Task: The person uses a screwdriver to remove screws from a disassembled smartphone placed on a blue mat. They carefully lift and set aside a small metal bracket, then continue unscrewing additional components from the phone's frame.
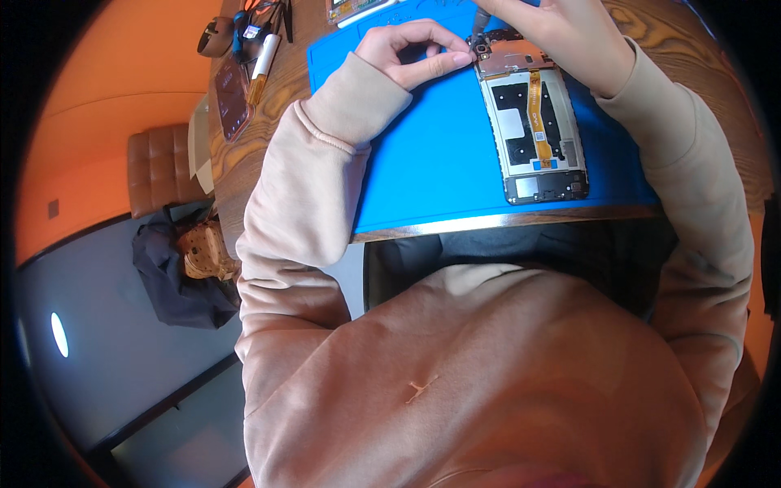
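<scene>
An opened smartphone [512,122] lies on a blue work mat [423,171], its inner parts, battery bay and orange ribbon cable exposed. At its upper left corner, the thumb and index finger of my left hand [411,55] are closed on the edge. My right hand [582,41] comes over the phone's top end, gripping a slim grey screwdriver [481,21]. The screwdriver points down at the same corner, close to my left fingertips. Its tip is too small to make out, and the top of my right hand runs out of the picture.
Left of the mat, a wooden table [313,24] bears a dark phone [233,99], a white-handled brush [262,69], a roll of tape [215,37] and several hand tools. Another opened device [354,8] is at the far edge. A brown padded chair [163,168] stands at left.
</scene>
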`<state>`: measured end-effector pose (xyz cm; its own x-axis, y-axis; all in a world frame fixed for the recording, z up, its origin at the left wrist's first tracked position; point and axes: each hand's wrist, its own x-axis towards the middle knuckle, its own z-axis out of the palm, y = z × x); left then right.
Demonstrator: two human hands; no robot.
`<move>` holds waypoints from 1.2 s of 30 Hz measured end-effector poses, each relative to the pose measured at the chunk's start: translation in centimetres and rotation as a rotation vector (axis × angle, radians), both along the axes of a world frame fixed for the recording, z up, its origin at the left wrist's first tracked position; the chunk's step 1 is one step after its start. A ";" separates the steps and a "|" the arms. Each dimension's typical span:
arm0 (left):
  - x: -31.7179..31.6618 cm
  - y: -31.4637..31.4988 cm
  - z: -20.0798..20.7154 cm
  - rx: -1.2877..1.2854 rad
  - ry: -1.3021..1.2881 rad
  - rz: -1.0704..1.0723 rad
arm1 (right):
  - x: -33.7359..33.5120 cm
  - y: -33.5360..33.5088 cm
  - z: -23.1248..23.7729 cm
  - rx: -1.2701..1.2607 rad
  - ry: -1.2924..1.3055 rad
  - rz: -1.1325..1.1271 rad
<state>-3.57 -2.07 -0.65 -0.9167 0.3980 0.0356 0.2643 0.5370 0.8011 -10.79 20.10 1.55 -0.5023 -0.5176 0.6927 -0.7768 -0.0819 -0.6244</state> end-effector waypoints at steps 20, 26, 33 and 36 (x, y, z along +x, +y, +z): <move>-13.4 4.3 0.0 -0.489 0.852 -0.210 | -15.4 4.2 -5.2 -0.621 -0.310 -0.632; -13.2 3.5 0.3 -0.470 0.793 -0.268 | -15.3 3.7 -5.8 -0.483 -0.281 -0.562; -12.3 3.3 0.4 -0.458 0.836 -0.191 | -13.5 3.6 -4.5 -0.316 -0.276 -0.490; -11.3 4.0 1.0 -0.499 0.882 -0.068 | -11.6 4.2 -2.3 -0.199 -0.470 -0.292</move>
<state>-14.90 1.95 0.33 -0.6186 0.6029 0.5039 0.6955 0.7185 -0.0059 -22.40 24.27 -0.76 -0.8812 -0.1944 0.4308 -0.4283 -0.0571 -0.9018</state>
